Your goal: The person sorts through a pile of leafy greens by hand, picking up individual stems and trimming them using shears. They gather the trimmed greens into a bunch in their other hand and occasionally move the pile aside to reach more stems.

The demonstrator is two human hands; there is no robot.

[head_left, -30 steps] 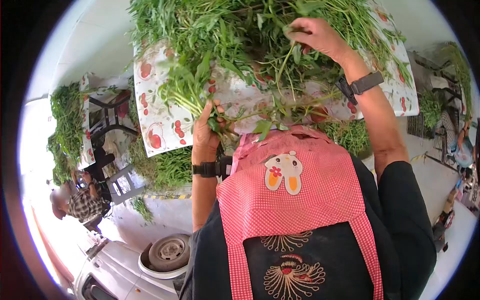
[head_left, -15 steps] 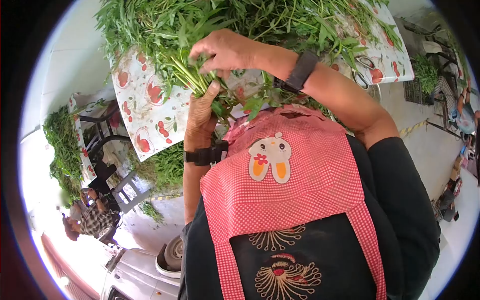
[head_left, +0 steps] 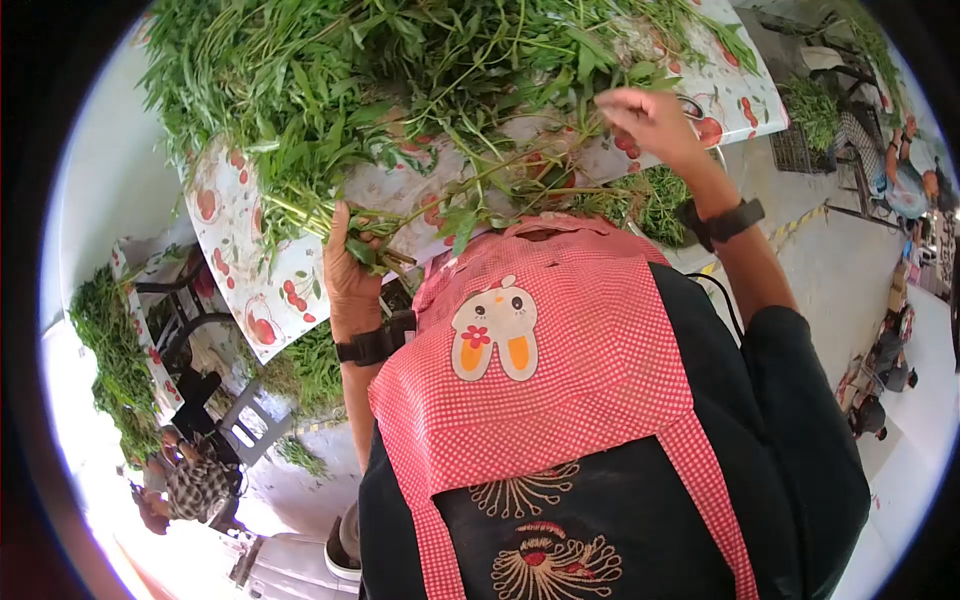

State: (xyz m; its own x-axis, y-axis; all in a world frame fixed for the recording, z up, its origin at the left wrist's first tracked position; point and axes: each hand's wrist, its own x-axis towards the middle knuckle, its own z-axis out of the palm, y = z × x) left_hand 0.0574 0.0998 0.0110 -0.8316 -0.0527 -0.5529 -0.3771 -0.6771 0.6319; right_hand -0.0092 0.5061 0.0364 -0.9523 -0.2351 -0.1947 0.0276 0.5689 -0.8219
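Note:
My left hand (head_left: 352, 262) is closed around the stems of a bunch of leafy greens (head_left: 300, 215) at the front edge of the table. Pale stems stick out to the left of the thumb, and leaves and stem ends hang out on the right side. Off to the right, my right hand (head_left: 650, 122) hovers over the table with fingers stretched out to the left, and nothing shows in it. Loose stems (head_left: 540, 150) lie between the two hands. Close behind the right hand is a pair of scissors (head_left: 690, 106), mostly hidden by it.
A large heap of greens (head_left: 400, 70) covers the back of the table, on a cherry-print tablecloth (head_left: 225, 245). More greens lie on a table at left (head_left: 115, 350) and in a crate at right (head_left: 800, 150). A person in a checked shirt (head_left: 195, 487) sits lower left; other people are far right.
My right hand has left the bunch and swung right, near the scissors. My left hand keeps hold of the bunch, now lower and tilted to the left. The view has shifted slightly.

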